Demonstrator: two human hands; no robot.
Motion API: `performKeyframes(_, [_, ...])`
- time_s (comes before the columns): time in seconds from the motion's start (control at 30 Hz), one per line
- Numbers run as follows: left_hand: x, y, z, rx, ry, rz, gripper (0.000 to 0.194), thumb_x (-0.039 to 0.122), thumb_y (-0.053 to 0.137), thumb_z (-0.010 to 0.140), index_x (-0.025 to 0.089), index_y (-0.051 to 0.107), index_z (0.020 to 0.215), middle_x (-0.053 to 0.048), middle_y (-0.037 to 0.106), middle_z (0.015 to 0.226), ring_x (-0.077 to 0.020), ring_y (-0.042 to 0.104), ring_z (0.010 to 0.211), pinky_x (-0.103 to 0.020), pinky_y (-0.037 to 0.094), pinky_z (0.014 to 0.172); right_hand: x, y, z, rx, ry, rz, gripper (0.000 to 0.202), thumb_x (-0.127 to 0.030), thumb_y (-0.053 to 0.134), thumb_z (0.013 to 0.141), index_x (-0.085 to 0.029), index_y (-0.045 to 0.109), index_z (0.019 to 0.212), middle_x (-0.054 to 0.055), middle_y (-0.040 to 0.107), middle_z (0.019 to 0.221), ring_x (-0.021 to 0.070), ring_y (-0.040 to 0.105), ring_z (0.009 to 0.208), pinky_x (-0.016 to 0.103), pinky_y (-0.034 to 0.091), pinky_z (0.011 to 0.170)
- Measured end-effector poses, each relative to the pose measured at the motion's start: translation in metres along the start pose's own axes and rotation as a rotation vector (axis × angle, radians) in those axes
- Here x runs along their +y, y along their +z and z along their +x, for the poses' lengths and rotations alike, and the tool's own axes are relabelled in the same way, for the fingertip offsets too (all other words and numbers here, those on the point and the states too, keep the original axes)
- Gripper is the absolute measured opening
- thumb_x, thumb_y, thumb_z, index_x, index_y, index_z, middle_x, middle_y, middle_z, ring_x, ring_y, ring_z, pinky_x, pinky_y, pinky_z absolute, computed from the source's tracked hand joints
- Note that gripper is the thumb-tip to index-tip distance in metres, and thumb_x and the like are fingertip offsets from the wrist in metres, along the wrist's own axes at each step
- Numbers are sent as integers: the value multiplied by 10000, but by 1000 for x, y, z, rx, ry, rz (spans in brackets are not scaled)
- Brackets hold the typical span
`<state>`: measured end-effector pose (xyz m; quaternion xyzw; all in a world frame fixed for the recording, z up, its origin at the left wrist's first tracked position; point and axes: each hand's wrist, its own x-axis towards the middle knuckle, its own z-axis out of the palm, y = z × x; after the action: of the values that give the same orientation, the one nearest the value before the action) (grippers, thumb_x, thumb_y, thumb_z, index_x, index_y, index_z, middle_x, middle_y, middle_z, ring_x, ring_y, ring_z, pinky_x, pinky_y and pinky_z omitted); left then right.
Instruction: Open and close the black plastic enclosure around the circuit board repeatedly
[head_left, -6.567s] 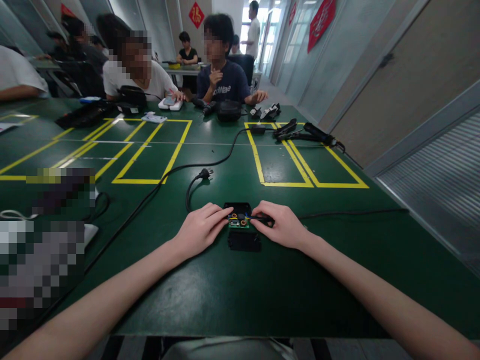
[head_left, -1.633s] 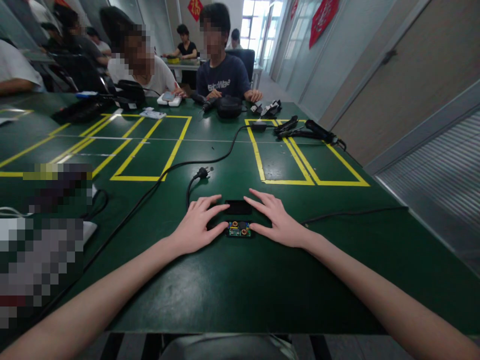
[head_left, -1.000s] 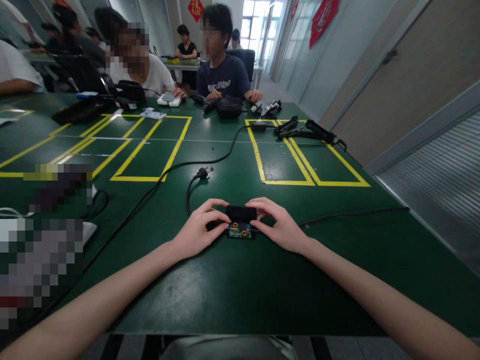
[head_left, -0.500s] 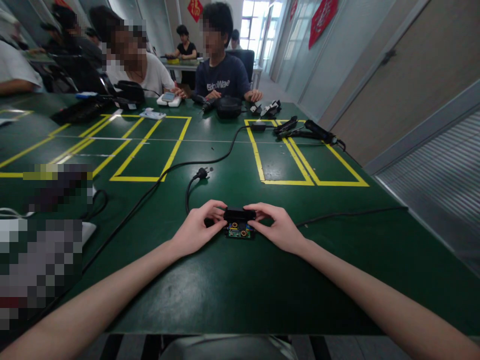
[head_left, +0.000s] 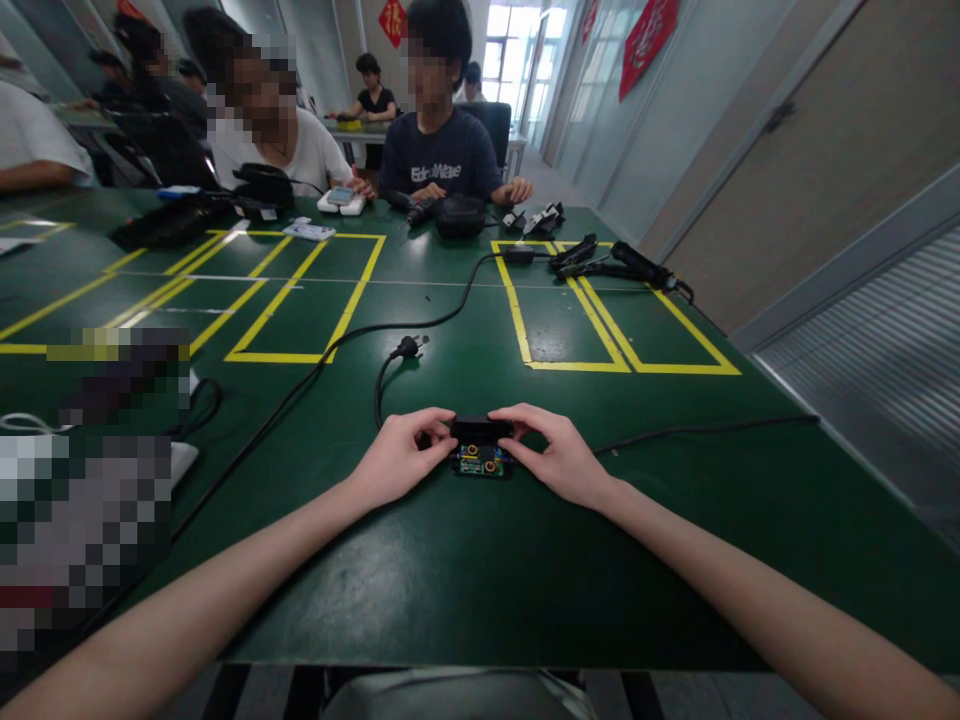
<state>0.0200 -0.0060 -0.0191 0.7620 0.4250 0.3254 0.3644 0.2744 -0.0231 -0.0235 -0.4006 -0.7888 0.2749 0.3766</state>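
My left hand [head_left: 405, 445] and my right hand [head_left: 551, 448] face each other over the near part of the table. Between them they pinch the two ends of a black plastic cover [head_left: 482, 428], fingertips on its far side and thumbs on the near side. Just on the near side of the cover lies a small black power adapter case [head_left: 481, 473], with a circuit board [head_left: 480, 459] showing coils and coloured parts inside. A black cord comes out behind each hand. Whether the cover touches the case's far edge I cannot tell.
A black plug [head_left: 409, 346] lies beyond my left hand, and a long cable [head_left: 375, 327] crosses the green table [head_left: 420, 590]. Yellow tape [head_left: 577, 367] marks rectangles. Black clamp-like tools [head_left: 645, 265] lie at the far right. Two people sit opposite, near a black case [head_left: 460, 215].
Both hands keep their pinch on the cover, with hardly any movement. The whole view has shifted very slightly, and the person opposite in dark blue has leaned a little.
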Motion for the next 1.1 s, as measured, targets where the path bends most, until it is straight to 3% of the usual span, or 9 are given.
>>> performKeyframes(0.2, [3, 0, 1, -15, -12, -60, 226, 284, 666, 872, 170, 754, 1045, -1, 739, 769, -149, 622, 650, -253, 489, 627, 2, -3, 1, -26, -6, 25, 302, -154, 632, 934, -221, 697, 1222, 67, 740, 1033, 190, 687, 833, 334, 615, 760])
performKeyframes(0.4, [11, -6, 0, -92, -44, -46, 197, 242, 652, 872, 171, 781, 1003, 0, 728, 760, -139, 586, 659, -241, 471, 641, 0, -7, 1, -89, -104, 70, 232, -141, 602, 966, -213, 684, 1171, 85, 735, 1082, 206, 696, 950, 333, 607, 793])
performKeyframes(0.93, [9, -3, -1, -29, -14, -46, 192, 201, 649, 884, 172, 784, 1017, 0, 743, 758, -128, 591, 633, -233, 458, 620, -2, -6, 2, -85, -143, 44, 188, -135, 574, 991, -208, 675, 1131, 88, 721, 1062, 209, 684, 942, 340, 588, 789])
performKeyframes(1.1, [7, -10, -3, -119, 7, 7, 243, 173, 591, 856, 154, 766, 1023, -2, 722, 758, -124, 595, 635, -231, 437, 606, -5, -12, 1, -140, -215, 79, 150, -206, 688, 956, -203, 691, 1106, 104, 712, 1102, 213, 695, 975, 371, 597, 843])
